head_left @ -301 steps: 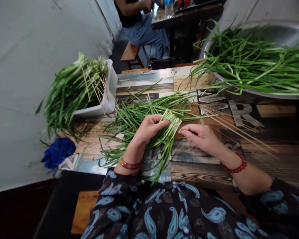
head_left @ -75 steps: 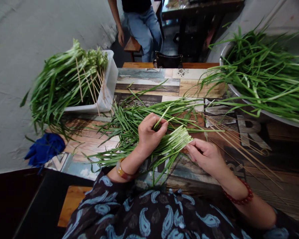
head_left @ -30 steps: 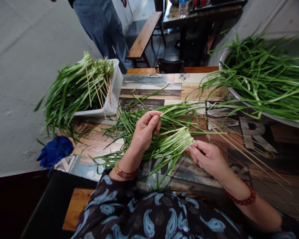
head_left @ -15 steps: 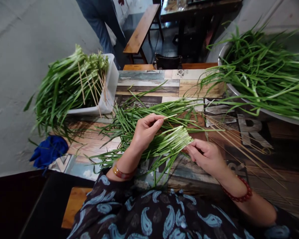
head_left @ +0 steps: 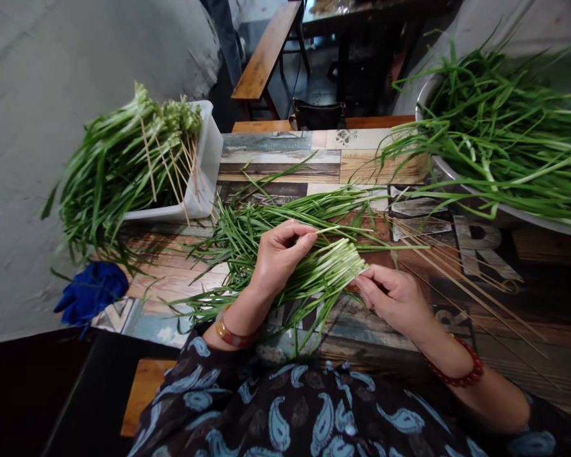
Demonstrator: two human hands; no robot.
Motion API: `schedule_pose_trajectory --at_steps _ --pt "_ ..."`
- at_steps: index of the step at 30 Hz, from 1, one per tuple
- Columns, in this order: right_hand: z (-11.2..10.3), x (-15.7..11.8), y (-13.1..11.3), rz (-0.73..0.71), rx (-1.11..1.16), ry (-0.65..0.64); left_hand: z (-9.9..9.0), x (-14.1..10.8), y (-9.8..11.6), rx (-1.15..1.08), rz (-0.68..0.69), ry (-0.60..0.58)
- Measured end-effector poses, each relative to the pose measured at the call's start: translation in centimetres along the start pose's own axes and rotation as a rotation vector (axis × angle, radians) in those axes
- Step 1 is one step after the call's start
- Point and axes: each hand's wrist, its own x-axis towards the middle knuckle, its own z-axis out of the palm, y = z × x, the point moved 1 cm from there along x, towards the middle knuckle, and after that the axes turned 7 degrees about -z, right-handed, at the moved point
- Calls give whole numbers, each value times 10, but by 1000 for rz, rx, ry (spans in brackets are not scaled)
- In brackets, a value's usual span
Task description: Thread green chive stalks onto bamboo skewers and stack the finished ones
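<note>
My left hand [head_left: 285, 254] is closed, pinching a green stalk whose pale end points right. Just right of it lies a flat row of chive stalks [head_left: 337, 263], their pale ends side by side. At the right end of that row, my right hand [head_left: 393, 295] is closed in a pinch; what sits between its fingertips is mostly hidden, at the edge of the stalks. Loose chives [head_left: 242, 231] spread over the table behind and left of my hands. Several thin wooden skewers [head_left: 476, 285] lie on the table to the right.
A white tub [head_left: 209, 158] at the left holds skewered chives. A large metal bowl [head_left: 423, 95] of loose chives stands at the right. A blue cloth or glove [head_left: 92, 292] lies at the left edge. Beyond the table are a black bag [head_left: 318, 115], a bench [head_left: 266, 54] and a person's leg [head_left: 226, 41].
The stalk at my left hand now reaches farther right and slopes less. My right hand has hardly moved. The person in the background has moved mostly out of view, and the view has shifted slightly.
</note>
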Motion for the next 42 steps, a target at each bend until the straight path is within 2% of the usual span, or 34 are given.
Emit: schedule_pose_trajectory --at_steps 13,30,42 --pt "0 -2 1 27 23 6 -1 1 -5 -22 -30 42" --pt "0 -1 0 35 28 -4 1 -1 0 117 169 84" --pt "1 -2 1 40 19 -4 3 -2 5 183 212 104"
